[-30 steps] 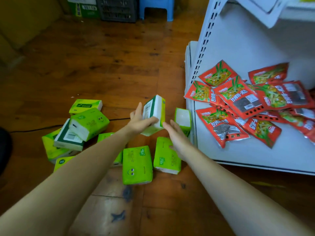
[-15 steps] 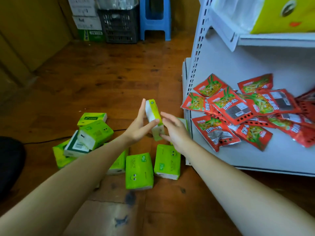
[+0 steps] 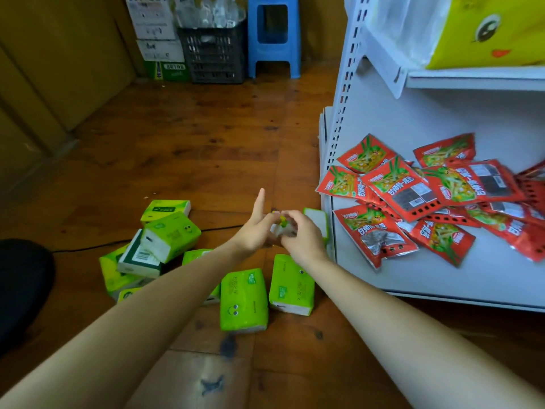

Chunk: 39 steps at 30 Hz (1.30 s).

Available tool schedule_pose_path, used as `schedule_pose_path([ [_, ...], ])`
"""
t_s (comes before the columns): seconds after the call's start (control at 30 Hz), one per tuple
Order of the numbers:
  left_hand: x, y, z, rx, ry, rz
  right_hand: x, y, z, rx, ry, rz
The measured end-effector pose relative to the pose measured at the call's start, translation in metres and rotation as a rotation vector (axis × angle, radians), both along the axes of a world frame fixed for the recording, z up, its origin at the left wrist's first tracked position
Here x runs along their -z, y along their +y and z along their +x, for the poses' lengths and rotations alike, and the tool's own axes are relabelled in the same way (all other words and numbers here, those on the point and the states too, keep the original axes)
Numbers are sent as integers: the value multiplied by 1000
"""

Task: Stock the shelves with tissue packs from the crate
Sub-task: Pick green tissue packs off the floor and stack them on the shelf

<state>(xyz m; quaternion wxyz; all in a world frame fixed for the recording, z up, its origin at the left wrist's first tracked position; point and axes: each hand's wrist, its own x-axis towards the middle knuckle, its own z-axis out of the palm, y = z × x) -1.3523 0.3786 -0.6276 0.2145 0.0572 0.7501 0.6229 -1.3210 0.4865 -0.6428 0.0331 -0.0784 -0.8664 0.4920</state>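
Honestly, there's not much you can read here. The red snack packets (image 3: 392,184) carry white Chinese lettering and dark back labels, all too blurry to make out. One tissue pack (image 3: 140,256) shows a barcode on its white end. The green carton (image 3: 172,70) has a strip of white print, also illegible.

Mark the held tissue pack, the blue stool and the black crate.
held tissue pack (image 3: 278,230), head view, visible white end
blue stool (image 3: 272,52), head view, front panel under seat
black crate (image 3: 213,54), head view, front wall
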Motion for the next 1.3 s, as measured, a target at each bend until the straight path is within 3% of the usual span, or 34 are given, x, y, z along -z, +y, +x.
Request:
schedule_pose_path([
  [0.23, 17, 4, 9, 73, -93, -51, 12, 36, 5, 129, -38, 78],
  [0.43, 32, 5, 11, 153, -109, -163, 27, 41, 11, 28, -293, 135],
  [0.53, 45, 4, 9, 208, -104, -277, 29, 36, 13, 26, -321, 134],
  [0.67, 46, 2, 4, 240, 76, -629, 29, 34, 12, 5, -345, 212],
  [0.83, 44, -1, -5, 205, 166, -744, 30, 38, 16, 24, -315, 242],
  [0.97, 42, -3, -12, 141, 164, -632, 31, 47, 20, -17, -196, 231],
  [1.1, 45, -7, -21, 39, -14, -561, 30, 49, 24, -190, -66, 321],
  [1.2, 40, -9, -17, -194, -222, -399, 21, 40, 24, -291, 29, 366],
  [1.3, 24, -24, -24, -439, -148, -279, 3, 25, 15, -346, 128, 371],
])
